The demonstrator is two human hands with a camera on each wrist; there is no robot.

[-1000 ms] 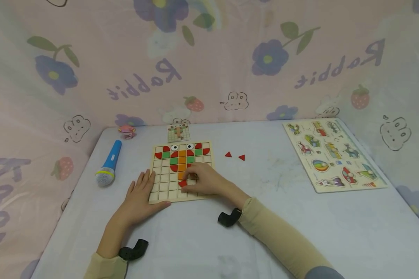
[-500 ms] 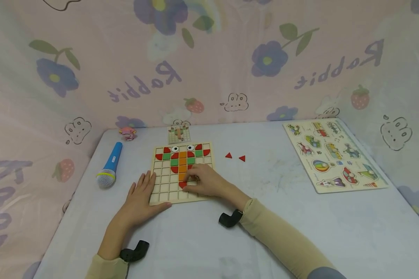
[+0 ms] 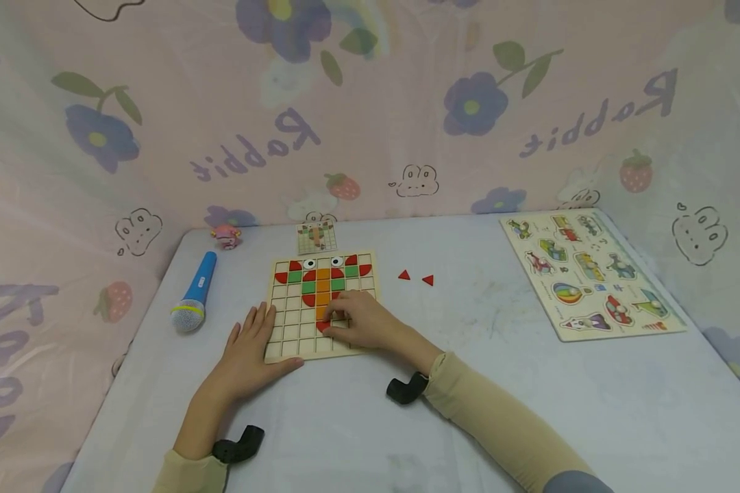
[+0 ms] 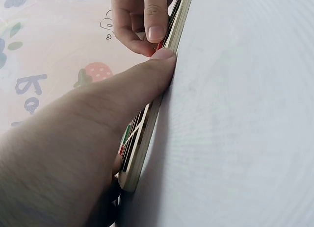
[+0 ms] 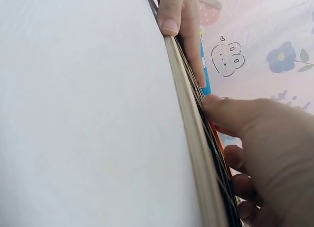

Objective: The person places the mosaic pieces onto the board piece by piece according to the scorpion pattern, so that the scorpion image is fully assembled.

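A square wooden grid board (image 3: 290, 329) lies on the table, partly filled with red, green and orange pieces and two eye pieces. My left hand (image 3: 247, 356) rests at its lower left corner with fingers spread, the thumb along the front edge. Over the board's lower middle, my right hand (image 3: 364, 320) has curled fingers and pinches a red rounded piece (image 3: 323, 326) between thumb and index finger. That piece sits in a cell below the orange column (image 3: 323, 286). Cells to its right are hidden by the hand. Two loose red triangles (image 3: 403, 275) lie right of the board.
A small pattern card (image 3: 316, 237) lies behind the board. To the left are a blue toy microphone (image 3: 199, 291) and a pink figurine (image 3: 226, 237). A larger picture puzzle board (image 3: 592, 274) lies at the right. A printed curtain (image 3: 370, 137) hangs behind the table.
The red rounded piece, slightly tilted a second ago, now lies more squarely in its cell under my right fingers. Both hands have stayed almost in place; the view shifted slightly.
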